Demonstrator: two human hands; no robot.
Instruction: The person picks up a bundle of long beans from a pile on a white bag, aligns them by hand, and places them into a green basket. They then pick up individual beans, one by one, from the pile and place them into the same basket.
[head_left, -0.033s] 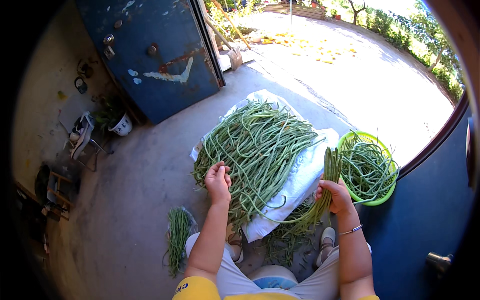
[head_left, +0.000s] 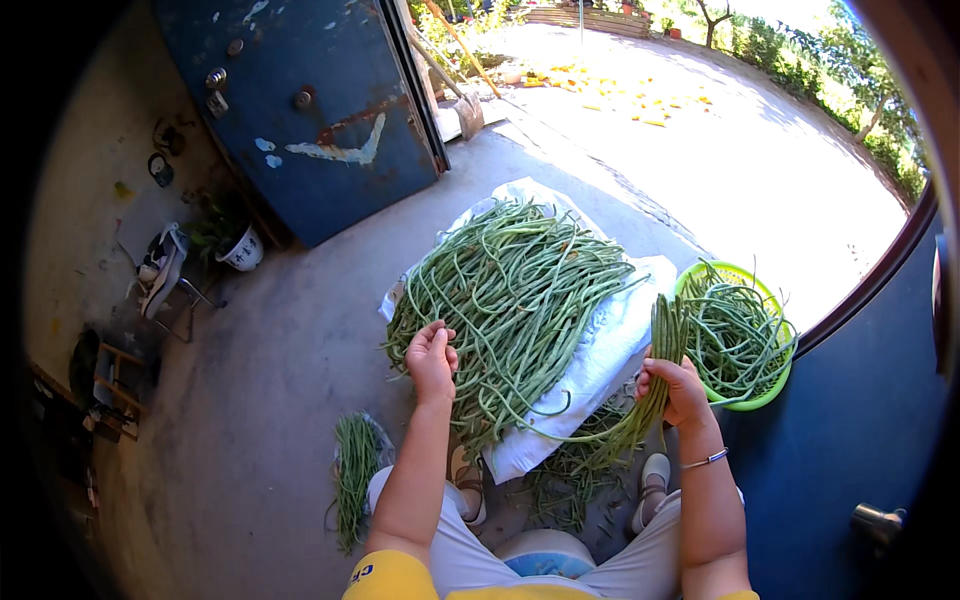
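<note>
A big heap of long green beans (head_left: pixel 520 290) lies on a white sack cloth (head_left: pixel 610 340) spread on the concrete floor in front of me. My left hand (head_left: pixel 432 360) rests on the heap's near left edge, its fingers pinched on a long bean. My right hand (head_left: pixel 675 388) grips a bundle of long beans (head_left: pixel 662 335) that stands up from my fist and trails down below it. Just right of that hand stands a green plastic basket (head_left: pixel 770 390) holding coiled beans.
A small bundle of beans (head_left: pixel 355 475) lies on the floor by my left knee, and bean scraps (head_left: pixel 570 485) are scattered between my feet. A blue metal door (head_left: pixel 330 110) stands behind the heap, a white plant pot (head_left: pixel 242 252) to its left, another blue door (head_left: pixel 860 450) to my right.
</note>
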